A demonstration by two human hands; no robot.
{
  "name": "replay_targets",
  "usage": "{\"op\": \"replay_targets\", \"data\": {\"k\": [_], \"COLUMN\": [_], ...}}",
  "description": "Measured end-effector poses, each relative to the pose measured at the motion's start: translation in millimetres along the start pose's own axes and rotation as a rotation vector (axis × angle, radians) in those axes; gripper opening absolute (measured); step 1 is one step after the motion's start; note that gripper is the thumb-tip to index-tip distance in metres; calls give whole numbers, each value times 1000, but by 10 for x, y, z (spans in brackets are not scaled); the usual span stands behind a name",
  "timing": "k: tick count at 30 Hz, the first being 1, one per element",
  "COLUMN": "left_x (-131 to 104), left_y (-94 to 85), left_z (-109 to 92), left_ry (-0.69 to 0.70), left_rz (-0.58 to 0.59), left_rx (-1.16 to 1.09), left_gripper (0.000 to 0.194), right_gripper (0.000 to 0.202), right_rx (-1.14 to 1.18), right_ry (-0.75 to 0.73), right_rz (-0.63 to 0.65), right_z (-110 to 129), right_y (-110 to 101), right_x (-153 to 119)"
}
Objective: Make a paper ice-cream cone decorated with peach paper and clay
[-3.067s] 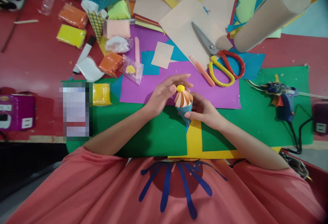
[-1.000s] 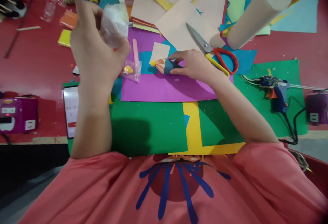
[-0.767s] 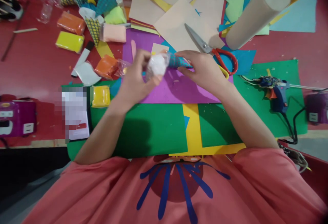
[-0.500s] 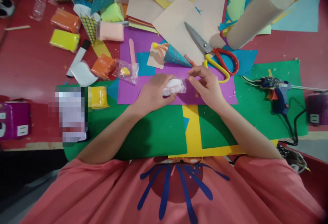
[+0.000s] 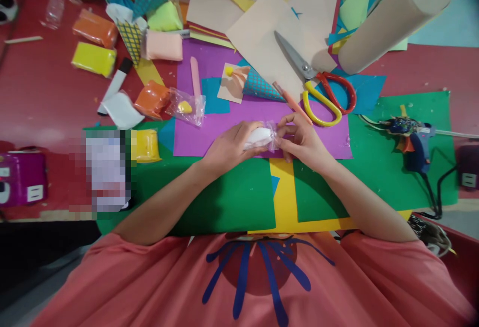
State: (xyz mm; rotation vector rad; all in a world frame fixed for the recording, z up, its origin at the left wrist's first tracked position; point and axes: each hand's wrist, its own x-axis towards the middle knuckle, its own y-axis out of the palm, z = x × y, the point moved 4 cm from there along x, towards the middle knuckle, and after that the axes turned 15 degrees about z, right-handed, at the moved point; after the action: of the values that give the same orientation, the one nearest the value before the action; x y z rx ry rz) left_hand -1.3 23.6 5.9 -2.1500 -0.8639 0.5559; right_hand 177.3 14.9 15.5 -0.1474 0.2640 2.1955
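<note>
Currently, a plastic-wrapped white clay packet [image 5: 258, 138] is held over the near part of the purple sheet [image 5: 194, 142]. Its left side is enclosed by the left hand [image 5: 235, 145], with the fingers curved around the body. The crinkled right end of the wrapper is pinched by the right hand [image 5: 299, 140], whose fingertips are drawn narrowly together. Beyond the hands, a blue grid-patterned paper cone [image 5: 264, 86] is laid on its side, its point directed right and its peach, yellow-tipped top resting over a small peach square [image 5: 224, 90]. To its right, a peach-coloured stick [image 5: 295, 105] is noted just beside the open-bladed scissors [image 5: 307, 71]. At left, a clear bag [image 5: 194, 109] is seen near an orange clay packet [image 5: 151, 99]. At far right, a glue gun [image 5: 417, 142] is placed on green sheeting [image 5: 392, 192].
</note>
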Motion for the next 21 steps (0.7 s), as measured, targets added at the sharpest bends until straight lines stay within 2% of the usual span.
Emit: {"op": "replay_targets", "data": {"k": [3, 6, 9, 15, 18, 21], "left_x": [-8, -24, -57, -49, -1, 61], "left_y": [-9, -52, -122, -71, -43, -43], "left_z": [6, 26, 42, 29, 3, -50], "left_ry": [-25, -84, -134, -69, -16, -9], "left_rz": [36, 82, 68, 59, 25, 68], "left_rx": [3, 12, 43, 24, -113, -376], "left_gripper": [56, 59, 60, 48, 66, 85], "right_gripper": [33, 32, 31, 24, 21, 16], "right_rx": [-6, -37, -35, -37, -67, -127], "right_ry": [6, -11, -47, 34, 9, -20], "right_rz": [28, -12, -26, 151, 145, 109], "right_z": [8, 46, 86, 61, 75, 97], "right_y": [2, -43, -89, -2, 6, -16], "right_x": [-12, -30, -35, -7, -4, -9]}}
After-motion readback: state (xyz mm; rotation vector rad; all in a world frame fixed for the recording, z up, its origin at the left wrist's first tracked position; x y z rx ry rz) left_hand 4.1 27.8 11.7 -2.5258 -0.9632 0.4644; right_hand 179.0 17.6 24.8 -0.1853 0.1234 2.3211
